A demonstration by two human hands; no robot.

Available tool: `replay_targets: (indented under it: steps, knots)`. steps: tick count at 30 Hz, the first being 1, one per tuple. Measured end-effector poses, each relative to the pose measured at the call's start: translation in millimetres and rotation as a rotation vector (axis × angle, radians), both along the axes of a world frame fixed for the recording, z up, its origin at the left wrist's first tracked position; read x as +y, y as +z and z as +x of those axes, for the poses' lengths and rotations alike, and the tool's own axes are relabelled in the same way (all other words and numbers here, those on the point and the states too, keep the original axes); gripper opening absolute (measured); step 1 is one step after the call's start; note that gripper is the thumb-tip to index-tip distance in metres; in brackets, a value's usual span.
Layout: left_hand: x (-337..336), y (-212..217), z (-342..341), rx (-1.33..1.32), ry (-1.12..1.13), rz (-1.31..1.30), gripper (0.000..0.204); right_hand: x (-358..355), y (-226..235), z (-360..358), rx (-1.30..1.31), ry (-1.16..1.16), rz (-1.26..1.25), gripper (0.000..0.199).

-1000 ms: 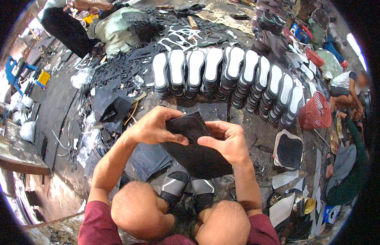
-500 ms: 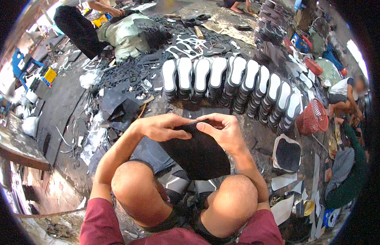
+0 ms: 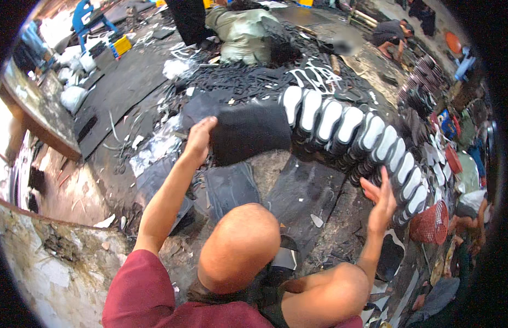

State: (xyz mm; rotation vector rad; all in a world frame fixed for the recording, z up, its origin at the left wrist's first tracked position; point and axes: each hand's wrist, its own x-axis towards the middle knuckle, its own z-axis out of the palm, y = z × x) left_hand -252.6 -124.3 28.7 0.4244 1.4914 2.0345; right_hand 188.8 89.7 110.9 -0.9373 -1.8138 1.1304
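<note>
My left hand (image 3: 199,141) grips the left edge of a black sheet (image 3: 249,134), rubber-like or fabric, and holds it out in front of me. The sheet's right edge comes close to a curved row of stacked shoe soles (image 3: 349,123) with white tops and dark sides. My right hand (image 3: 381,198) is empty, its fingers spread, beside the near right part of that row. Whether its fingertips touch the soles I cannot tell. Below the sheet, dark flat pieces (image 3: 232,188) lie on the ground near my knees.
Black scraps (image 3: 232,82) and white cut strips (image 3: 314,76) litter the floor beyond. A red plastic basket (image 3: 430,223) stands at the right end of the soles. A pale sack (image 3: 246,38) sits at the back, and a person (image 3: 393,38) crouches far right. A wooden board edge (image 3: 41,120) juts in at left.
Both hands held the black sheet above my knees. My left hand has carried it forward and left; my right hand has let go and moved right, toward the soles. The view has turned left.
</note>
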Motion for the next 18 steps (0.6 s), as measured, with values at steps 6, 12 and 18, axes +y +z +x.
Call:
replay_targets:
  steps: [6,12,18]
  knots:
    - [-35.3,-87.3,-92.4,-0.279,0.236,-0.458,0.051,-30.1,-82.5,60.9,-0.195,-0.09,-0.096,0.051]
    - [-102.2,-190.9,-38.6,0.296,0.281,-0.497,0.035,-123.9,-176.3,140.5,-0.709,0.088,0.028,0.058]
    - [-104.8,-168.9,154.8,0.589,-0.101,-0.75,0.021,-191.2,-182.1,287.3,-1.019,-0.24,-0.335,0.063]
